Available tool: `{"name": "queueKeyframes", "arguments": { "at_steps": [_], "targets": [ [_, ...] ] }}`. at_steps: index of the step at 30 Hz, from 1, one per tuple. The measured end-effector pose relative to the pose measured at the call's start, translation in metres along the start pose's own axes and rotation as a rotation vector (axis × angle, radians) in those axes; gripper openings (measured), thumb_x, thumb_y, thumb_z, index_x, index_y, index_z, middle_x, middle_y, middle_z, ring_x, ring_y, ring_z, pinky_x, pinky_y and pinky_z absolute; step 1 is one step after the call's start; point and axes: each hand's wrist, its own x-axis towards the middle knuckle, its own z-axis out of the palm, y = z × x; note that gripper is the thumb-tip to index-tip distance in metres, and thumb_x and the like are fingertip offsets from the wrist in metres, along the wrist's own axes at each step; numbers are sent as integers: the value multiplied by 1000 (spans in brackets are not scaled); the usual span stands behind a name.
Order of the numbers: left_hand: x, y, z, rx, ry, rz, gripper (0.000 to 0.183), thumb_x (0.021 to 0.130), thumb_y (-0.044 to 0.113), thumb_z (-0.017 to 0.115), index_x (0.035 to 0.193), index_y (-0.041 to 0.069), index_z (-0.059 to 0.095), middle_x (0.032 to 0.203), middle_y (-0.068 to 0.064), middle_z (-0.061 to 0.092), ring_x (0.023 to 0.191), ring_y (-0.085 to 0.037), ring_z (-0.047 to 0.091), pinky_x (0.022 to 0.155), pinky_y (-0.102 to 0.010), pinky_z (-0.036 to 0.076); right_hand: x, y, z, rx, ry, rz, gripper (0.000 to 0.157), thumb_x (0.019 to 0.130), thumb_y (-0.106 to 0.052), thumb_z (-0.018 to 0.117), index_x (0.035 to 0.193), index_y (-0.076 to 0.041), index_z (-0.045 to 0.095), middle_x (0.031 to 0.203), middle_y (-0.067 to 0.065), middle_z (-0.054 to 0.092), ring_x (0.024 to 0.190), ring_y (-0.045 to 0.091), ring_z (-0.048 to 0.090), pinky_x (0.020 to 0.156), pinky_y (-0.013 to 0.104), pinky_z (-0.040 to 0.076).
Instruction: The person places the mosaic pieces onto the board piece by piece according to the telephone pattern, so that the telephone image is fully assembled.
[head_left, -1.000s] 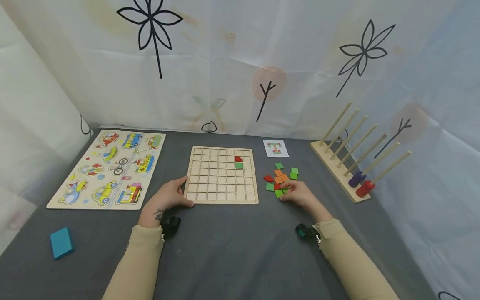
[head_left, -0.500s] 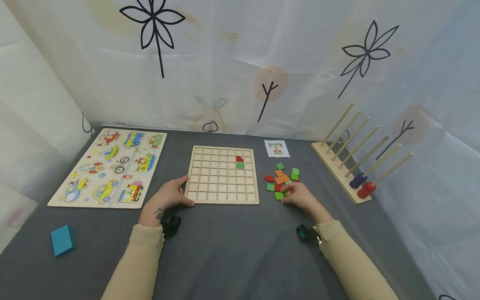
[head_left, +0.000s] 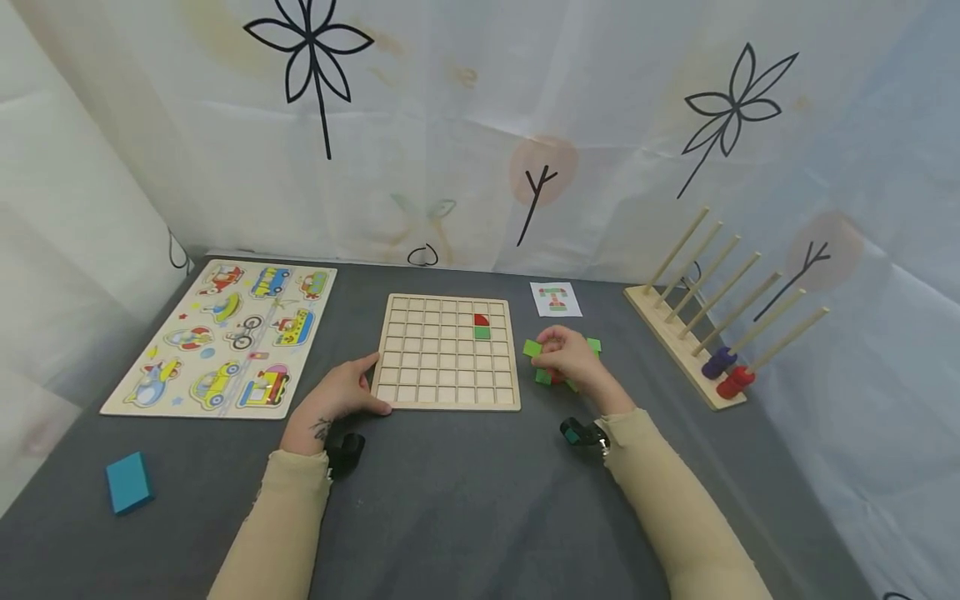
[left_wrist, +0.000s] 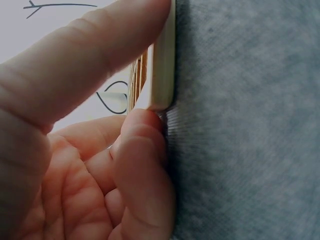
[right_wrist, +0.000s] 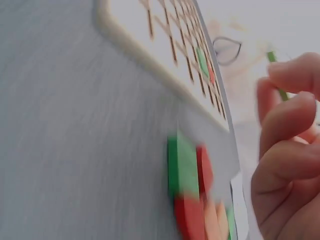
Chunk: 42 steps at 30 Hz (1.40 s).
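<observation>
A wooden grid board point(head_left: 435, 354) lies flat on the grey cloth. My left hand point(head_left: 337, 396) holds its near left corner, thumb along the front edge and fingers at the left side. In the board's upper right part sit a red rounded piece point(head_left: 481, 320) and, just below it, a green square tile point(head_left: 482, 333). Between thumb and fingertips my right hand point(head_left: 570, 358) pinches a light green square tile point(head_left: 532, 348), raised right of the board. Beneath that hand lies a pile of loose tiles, partly hidden; a green tile point(right_wrist: 187, 167) and red ones show in the right wrist view.
Behind the pile lies a small pattern card point(head_left: 542, 305). A peg stand point(head_left: 678, 350) with blue and red rings stands at right. At left are a vehicle puzzle board point(head_left: 187, 375) and a blue block point(head_left: 129, 483). A printed cloth hangs behind.
My right hand has lifted a light green tile from the pile and moved up and left toward the board. The left hand stays at the board's corner.
</observation>
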Motion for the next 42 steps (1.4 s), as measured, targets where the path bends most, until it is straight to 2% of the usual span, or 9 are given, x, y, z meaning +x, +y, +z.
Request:
{"name": "queueKeyframes", "arguments": {
  "at_steps": [3, 7, 14, 19, 20, 23, 26, 33, 42],
  "targets": [
    [0, -1, 1, 0, 5, 0, 100, 64, 14, 83, 145, 0, 26, 64, -6, 49, 55, -16, 42, 52, -29, 35, 18, -6, 14, 105, 3, -46, 27, 81, 2, 62, 104, -3, 49, 57, -4, 47, 45, 9, 34, 45, 25, 28],
    [1, -1, 2, 1, 14, 0, 99, 63, 14, 83, 144, 0, 27, 63, -6, 48, 55, -16, 42, 52, -29, 35, 40, -13, 33, 192, 9, -70, 27, 83, -1, 63, 107, -6, 52, 61, -3, 53, 46, 11, 34, 49, 28, 28],
    [1, -1, 1, 11, 27, -16, 99, 62, 13, 83, 145, 2, 28, 63, -5, 48, 54, -15, 42, 51, -28, 34, 70, -27, 53, 182, -9, -68, 35, 84, -5, 64, 118, -6, 57, 75, 6, 59, 53, 16, 38, 51, 31, 28],
    [1, 0, 1, 13, 23, -17, 99, 63, 14, 83, 145, 2, 29, 63, -5, 48, 54, -15, 42, 51, -28, 34, 83, -34, 60, 100, -7, -31, 39, 84, -5, 64, 122, -6, 56, 84, 8, 60, 52, 16, 36, 51, 31, 29],
    [1, 0, 1, 13, 22, -19, 99, 63, 14, 83, 145, 3, 29, 63, -5, 48, 54, -15, 42, 51, -28, 34, 85, -34, 61, 55, 3, -25, 39, 84, -6, 65, 122, -6, 57, 87, 9, 60, 54, 16, 40, 52, 31, 31],
    [0, 0, 1, 18, 20, -24, 99, 63, 15, 83, 145, 3, 28, 64, -5, 48, 54, -15, 42, 52, -28, 34, 90, -35, 64, -65, 32, -18, 40, 83, -7, 66, 121, -4, 58, 95, 12, 61, 65, 18, 51, 59, 29, 39],
    [0, 0, 1, 19, 17, -30, 99, 63, 15, 83, 145, 4, 28, 64, -5, 48, 54, -15, 41, 52, -28, 34, 93, -36, 67, -164, 53, -8, 39, 83, -9, 67, 120, -4, 60, 101, 14, 61, 84, 22, 56, 69, 30, 43],
    [0, 1, 1, 23, 14, -35, 99, 63, 16, 83, 145, 4, 28, 64, -5, 48, 55, -15, 41, 52, -28, 33, 98, -39, 71, -231, 72, 3, 37, 84, -8, 65, 120, -4, 60, 103, 14, 58, 84, 22, 54, 68, 30, 43],
    [1, 0, 1, 11, 18, -43, 100, 62, 14, 83, 145, 4, 28, 63, -4, 48, 53, -15, 41, 51, -28, 33, 101, -40, 76, -310, 74, 13, 36, 84, -8, 66, 119, -4, 62, 125, 13, 55, 108, 27, 54, 86, 38, 45]
  ]
}}
